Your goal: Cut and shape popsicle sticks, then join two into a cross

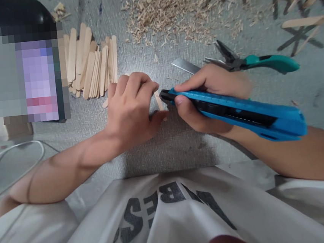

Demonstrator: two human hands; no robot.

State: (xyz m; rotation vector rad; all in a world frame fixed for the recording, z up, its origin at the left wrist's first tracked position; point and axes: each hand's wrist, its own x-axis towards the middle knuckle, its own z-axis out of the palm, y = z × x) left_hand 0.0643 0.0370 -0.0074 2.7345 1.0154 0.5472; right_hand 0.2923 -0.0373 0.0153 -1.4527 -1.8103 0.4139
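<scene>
My left hand [130, 107] is closed on a wooden craft stick [158, 100], whose pale end shows between the thumb and fingertips. Most of that stick is hidden under the palm. In my right hand [218, 83] lies a blue utility knife [282, 119], gripped with the thumb along its side and its tip pointing left. The knife's black nose is right beside the stick's end; whether they touch I cannot tell. Just beyond my right hand, a flat metal strip [185, 65] lies on the table, partly covered by the fingers.
Many craft sticks [90, 63] are heaped at the left, near a phone [40, 79] with a blurred screen. Wood shavings [165, 12] spread across the back. Green-handled pliers [271, 62] rest at the right, below wooden stick pieces [307, 21]. A white cable [39, 143] curls at left.
</scene>
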